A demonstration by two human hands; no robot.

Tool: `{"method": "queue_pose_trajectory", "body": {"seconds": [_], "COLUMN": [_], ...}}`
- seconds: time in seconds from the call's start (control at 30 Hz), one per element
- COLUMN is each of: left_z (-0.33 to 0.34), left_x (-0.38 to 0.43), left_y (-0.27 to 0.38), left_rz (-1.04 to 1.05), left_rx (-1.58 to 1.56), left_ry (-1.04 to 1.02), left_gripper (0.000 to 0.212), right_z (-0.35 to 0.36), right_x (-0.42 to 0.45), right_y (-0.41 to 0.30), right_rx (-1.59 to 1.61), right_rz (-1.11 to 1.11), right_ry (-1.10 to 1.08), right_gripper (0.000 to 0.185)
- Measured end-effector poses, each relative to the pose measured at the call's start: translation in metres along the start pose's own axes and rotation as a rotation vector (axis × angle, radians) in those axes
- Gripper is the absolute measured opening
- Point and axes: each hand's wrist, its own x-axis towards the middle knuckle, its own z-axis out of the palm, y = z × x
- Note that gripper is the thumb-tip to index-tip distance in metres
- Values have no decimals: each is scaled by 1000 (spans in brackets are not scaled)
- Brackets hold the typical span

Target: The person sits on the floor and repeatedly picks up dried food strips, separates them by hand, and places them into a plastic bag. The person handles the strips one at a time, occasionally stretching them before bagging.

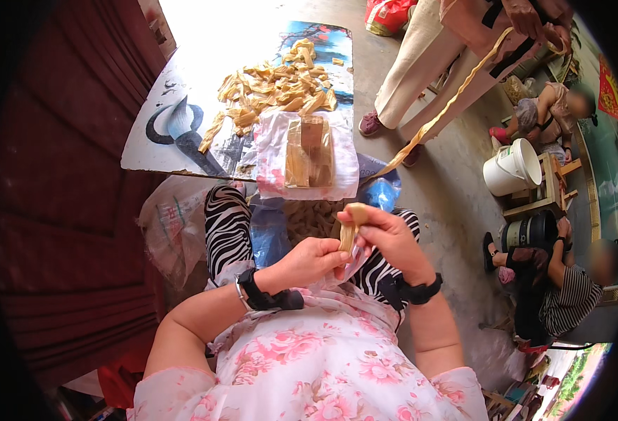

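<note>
Between my two hands is a pale yellow strip that looks like dried corn husk [347,237], bent over at its top. My left hand [314,258] pinches its lower end between thumb and fingers. My right hand [388,237] grips the upper part, just right of the left. Beyond my hands, at the table's near edge, a block wrapped in clear tape [310,152] rests on a white and pink cloth [268,158]. Past it lies a heap of similar husk pieces [277,84]. Between my knees, a blue plastic bag [269,231] holds more pale strips, partly hidden by my hands.
A painted tabletop [156,121] stands ahead. At right, a standing person [414,68] holds a long twisted strand [446,102] that slopes down to the bag. Two seated people [546,113] are farther right, near a white bucket [511,168]. A dark red door [77,184] is at left.
</note>
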Motion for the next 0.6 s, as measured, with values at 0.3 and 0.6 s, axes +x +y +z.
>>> {"method": "queue_pose_trajectory", "body": {"seconds": [0.3, 0.6], "left_z": [-19, 5], "left_x": [6, 9], "left_y": [28, 18], "left_rz": [45, 301], "left_rx": [-584, -203], "left_ry": [-107, 52], "left_gripper": [36, 41], "right_z": [0, 5], "right_x": [-9, -18], "right_y": [18, 20], "right_rx": [290, 634], "right_rz": [144, 156], "right_ry": [79, 6], "right_gripper": [24, 22]}}
